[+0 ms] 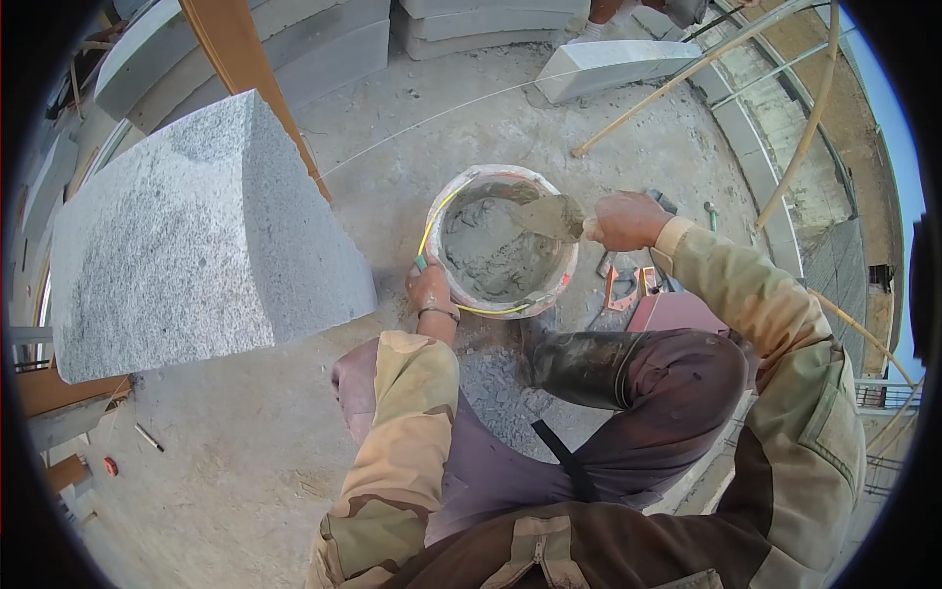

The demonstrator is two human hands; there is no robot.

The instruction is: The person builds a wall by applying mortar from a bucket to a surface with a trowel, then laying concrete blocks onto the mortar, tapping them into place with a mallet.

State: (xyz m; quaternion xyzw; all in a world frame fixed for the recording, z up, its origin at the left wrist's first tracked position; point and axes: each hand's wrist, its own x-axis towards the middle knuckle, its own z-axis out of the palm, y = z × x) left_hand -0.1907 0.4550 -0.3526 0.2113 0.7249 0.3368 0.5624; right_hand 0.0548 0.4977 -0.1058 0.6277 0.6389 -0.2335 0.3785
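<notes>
A round white bucket (pixel 434 228) stands between my knees, holding wet grey mortar (pixel 491 240). At its left side, my left hand (pixel 429 287) is closed at the rim on the yellow wire handle's green grip (pixel 421 263). My right hand (pixel 628 221) grips a trowel (pixel 554 216) by its handle, to the right of the bucket. The trowel's mortar-smeared blade reaches over the rim, above the mortar.
A large pale block (pixel 177 236) stands left of me. More curved blocks (pixel 314 59) line the back, with another block (pixel 613 69) at back right. Orange-framed tools (pixel 623 287) lie right of the bucket. A pole (pixel 677 88) slants behind; a tape measure (pixel 111 466) lies lower left.
</notes>
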